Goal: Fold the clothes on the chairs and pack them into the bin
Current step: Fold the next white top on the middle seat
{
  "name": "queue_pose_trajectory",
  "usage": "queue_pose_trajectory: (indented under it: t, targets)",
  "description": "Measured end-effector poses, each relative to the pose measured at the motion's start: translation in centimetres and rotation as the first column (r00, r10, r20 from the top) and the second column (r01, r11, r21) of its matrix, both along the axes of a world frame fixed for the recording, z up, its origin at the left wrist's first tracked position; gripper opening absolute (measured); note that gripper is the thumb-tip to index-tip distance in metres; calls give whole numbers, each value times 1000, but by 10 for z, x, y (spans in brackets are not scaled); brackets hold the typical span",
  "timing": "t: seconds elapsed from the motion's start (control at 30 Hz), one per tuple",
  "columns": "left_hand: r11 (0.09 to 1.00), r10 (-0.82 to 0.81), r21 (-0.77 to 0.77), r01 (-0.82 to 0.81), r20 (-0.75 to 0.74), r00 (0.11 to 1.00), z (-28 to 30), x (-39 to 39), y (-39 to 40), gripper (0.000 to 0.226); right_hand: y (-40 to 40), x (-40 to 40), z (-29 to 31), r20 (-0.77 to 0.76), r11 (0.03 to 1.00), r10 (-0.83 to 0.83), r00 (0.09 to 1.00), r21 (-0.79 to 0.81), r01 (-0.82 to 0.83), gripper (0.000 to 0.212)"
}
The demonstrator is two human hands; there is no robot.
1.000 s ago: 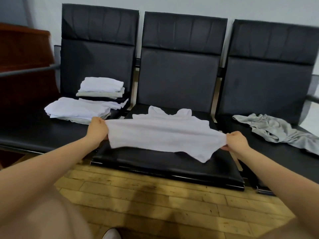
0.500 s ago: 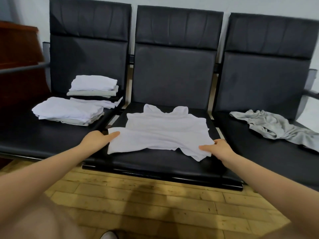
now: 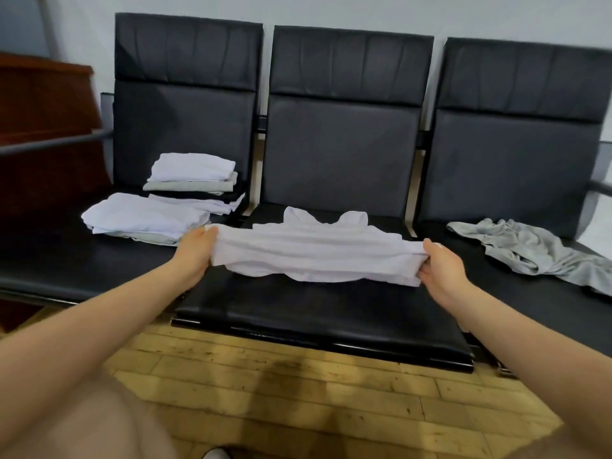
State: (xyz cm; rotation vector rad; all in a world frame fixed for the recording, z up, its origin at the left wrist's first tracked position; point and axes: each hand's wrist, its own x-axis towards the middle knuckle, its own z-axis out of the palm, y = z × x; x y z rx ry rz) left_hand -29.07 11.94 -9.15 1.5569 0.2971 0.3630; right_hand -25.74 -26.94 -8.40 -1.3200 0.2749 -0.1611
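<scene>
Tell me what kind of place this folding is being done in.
Probably a waiting area or lobby, not a home: a row of linked black padded seats stands against a plain wall, on a wooden plank floor. A dark wooden fixture stands at the left.

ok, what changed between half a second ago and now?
Both hands took hold again: the left hand and right hand now grip the ends of the white shirt and have lifted its near edge off the middle chair, where it lay flat under open hands. The folded stacks and grey garment stayed put.
</scene>
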Motion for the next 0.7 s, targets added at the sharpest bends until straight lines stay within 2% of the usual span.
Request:
queue_pose_trajectory:
  t: [0.03, 0.1, 0.17, 0.23, 0.33, 0.43, 0.5, 0.6, 0.67, 0.7]
  targets:
    - [998, 21, -54, -21, -1, 1000, 6, 0, 0, 28, -5, 0, 7, 6, 999, -15, 1000, 39, 14, 15]
    - [995, 45, -84, -49, -43, 998, 10, -3, -2, 20, -12, -3, 16, 11, 1000, 1, 1000, -7, -1, 19]
    - [999, 22, -22, -24, -82, 996, 6, -9, -3, 18, -18, -9, 19, -5, 999, 41, 999, -33, -41, 20]
    - [999, -9, 36, 13, -104, 995, 3, -19, -4, 21, -23, -17, 19, -58, 999, 41, 998, -18, -42, 11]
    - [985, -43, 161, 62, -119, 992, 5, -32, 0, 35, -35, -27, 17, -124, 986, 77, 989, -135, -94, 14]
    - [945, -48, 314, 96, -159, 986, 6, -43, 5, 37, -44, -37, 9, -161, 957, 157, 974, -221, -190, 19]
    - [892, -54, 425, 154, -238, 970, 0, -50, 5, 34, -48, -44, 1, -245, 927, 183, 952, -278, -250, 17]
    - [755, -34, 591, 284, -397, 917, -12, -57, 1, 24, -49, -51, -12, -443, 810, 239, 864, -399, -429, 21]
    - [690, -23, 640, 339, -448, 894, -20, -60, -1, 17, -47, -55, -17, -528, 650, 180, 830, -569, -503, 20]
    - [673, -20, 656, 341, -445, 895, -24, -60, -1, 14, -45, -54, -18, -521, 586, 134, 843, -644, -492, 21]
